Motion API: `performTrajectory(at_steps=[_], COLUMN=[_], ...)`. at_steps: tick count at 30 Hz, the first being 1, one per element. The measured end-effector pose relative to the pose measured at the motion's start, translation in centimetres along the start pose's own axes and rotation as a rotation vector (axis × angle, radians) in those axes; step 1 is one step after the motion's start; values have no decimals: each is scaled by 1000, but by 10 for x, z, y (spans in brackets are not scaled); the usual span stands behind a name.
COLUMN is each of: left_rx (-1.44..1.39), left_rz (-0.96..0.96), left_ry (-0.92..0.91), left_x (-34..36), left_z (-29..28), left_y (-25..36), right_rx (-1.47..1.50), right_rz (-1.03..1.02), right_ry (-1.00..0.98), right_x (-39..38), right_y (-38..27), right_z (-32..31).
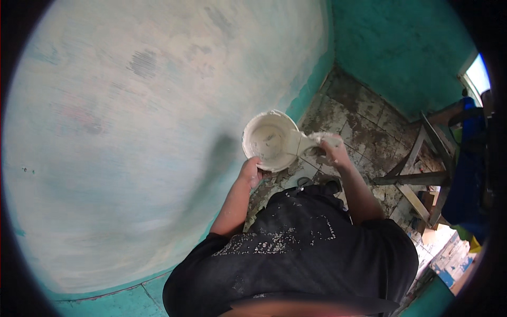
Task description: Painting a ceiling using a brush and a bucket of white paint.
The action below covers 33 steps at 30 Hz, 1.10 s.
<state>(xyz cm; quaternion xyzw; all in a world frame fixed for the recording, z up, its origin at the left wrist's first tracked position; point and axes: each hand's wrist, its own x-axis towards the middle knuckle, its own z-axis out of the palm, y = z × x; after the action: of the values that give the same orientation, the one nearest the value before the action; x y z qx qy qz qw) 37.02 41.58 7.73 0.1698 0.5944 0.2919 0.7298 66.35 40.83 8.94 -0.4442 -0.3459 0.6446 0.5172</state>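
A round off-white bucket [270, 141] hangs tilted in front of me, its inside coated with pale putty and a little of it pooled at the bottom. My left hand [251, 171] grips the bucket's near-left rim, thumb over the edge. At the opposite side, my right hand [332, 150] is closed round the handle end of a whitish, putty-smeared putty knife [311, 140]. The knife's broad end meets the bucket's right rim. Putty coats the right fingers and hides part of the tool.
On the left rises a wall [132, 142] smeared with pale putty over green paint. A bare green wall [391, 47] stands at the far right. Dirty, splattered floor tiles [367, 108] lie below. A wooden trestle-like frame [417, 177] and blue cloth [462, 174] are at my right.
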Motion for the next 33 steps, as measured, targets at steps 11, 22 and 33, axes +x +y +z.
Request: performTrajectory(at_steps=[11, 22, 33], left_rx=[162, 211, 108], left_rz=[239, 310, 476], left_ry=[-34, 66, 326], left_x=[1, 0, -32], left_z=[35, 16, -30], left_y=[17, 2, -50], right_rx=[-244, -446, -650], right_rz=[-47, -141, 138], right_ry=[161, 5, -498], right_x=[-26, -17, 67], right_y=[1, 16, 47], right_z=[-15, 28, 85])
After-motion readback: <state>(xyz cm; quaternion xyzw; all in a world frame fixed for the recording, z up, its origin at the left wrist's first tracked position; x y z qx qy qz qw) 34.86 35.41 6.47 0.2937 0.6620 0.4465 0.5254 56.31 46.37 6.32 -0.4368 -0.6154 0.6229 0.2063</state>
